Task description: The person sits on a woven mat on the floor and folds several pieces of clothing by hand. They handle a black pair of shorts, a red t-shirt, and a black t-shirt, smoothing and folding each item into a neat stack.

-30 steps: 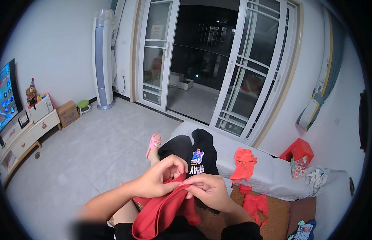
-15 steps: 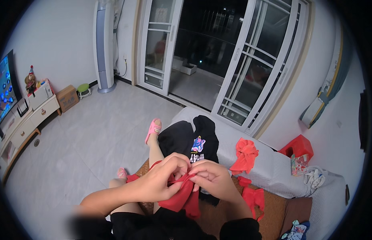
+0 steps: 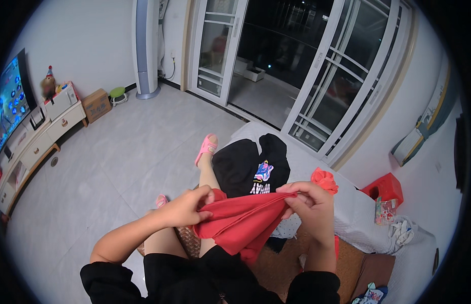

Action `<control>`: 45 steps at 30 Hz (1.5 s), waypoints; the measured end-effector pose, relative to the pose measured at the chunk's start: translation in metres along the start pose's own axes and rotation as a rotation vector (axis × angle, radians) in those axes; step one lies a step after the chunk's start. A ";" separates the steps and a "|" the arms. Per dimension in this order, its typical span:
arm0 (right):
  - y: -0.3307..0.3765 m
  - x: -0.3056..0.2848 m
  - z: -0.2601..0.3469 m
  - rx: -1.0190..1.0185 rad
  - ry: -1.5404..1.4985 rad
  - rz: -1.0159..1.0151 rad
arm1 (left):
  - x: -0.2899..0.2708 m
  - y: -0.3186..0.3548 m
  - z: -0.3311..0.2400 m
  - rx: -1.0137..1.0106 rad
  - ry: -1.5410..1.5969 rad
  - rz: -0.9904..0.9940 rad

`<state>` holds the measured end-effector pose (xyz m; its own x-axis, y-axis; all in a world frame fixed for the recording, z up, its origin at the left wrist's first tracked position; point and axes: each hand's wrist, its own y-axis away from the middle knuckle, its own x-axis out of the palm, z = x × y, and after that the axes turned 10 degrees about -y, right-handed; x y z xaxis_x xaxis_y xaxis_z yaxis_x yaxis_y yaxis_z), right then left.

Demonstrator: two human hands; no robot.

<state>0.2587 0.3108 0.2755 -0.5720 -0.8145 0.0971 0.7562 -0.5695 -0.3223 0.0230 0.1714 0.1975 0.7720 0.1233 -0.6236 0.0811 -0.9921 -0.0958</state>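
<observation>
A red cloth point(image 3: 245, 218) is stretched sideways above my lap, its lower folds hanging between my thighs. My left hand point(image 3: 192, 206) pinches its left end, and my right hand point(image 3: 312, 203) grips the upper right corner between thumb and fingers. Just past the cloth lies a black garment point(image 3: 236, 164) with a colourful print. A pale dotted piece of fabric point(image 3: 287, 228) shows below my right hand, partly covered by the red cloth. Beyond that hand, a bunched coral cloth point(image 3: 324, 181) rests on the light sofa cover. What kind of item the red cloth is, I cannot tell.
A red plastic stool point(image 3: 386, 187) and a clear packet point(image 3: 385, 210) are on the sofa's right part, beside a crumpled white cloth point(image 3: 401, 233). A brown mat point(image 3: 347, 266) covers the near seat. To the left stands a TV cabinet point(image 3: 48, 133); a sliding door point(image 3: 342, 76) is ahead.
My hands have moved apart from close together, spreading the bunched red cloth wide. My right hand went right and up, my left hand left. The view has shifted slightly.
</observation>
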 end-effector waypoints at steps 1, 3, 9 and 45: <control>-0.001 -0.003 0.000 0.020 -0.005 -0.025 | -0.001 0.004 0.006 -0.066 0.022 0.006; -0.002 -0.007 0.000 0.032 0.003 -0.047 | -0.002 0.013 0.017 0.003 0.048 -0.069; -0.012 -0.014 -0.002 0.104 0.023 -0.084 | 0.000 0.020 0.039 0.413 -0.269 -0.092; -0.077 0.094 0.221 -0.877 -0.482 0.539 | -0.147 -0.139 -0.310 0.709 0.463 -0.372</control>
<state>0.2166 0.2534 0.5173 0.0857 -0.9956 0.0372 0.2754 -0.0122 -0.9612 0.0938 0.2838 0.5427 0.9610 0.2578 -0.0996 0.0872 -0.6249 -0.7758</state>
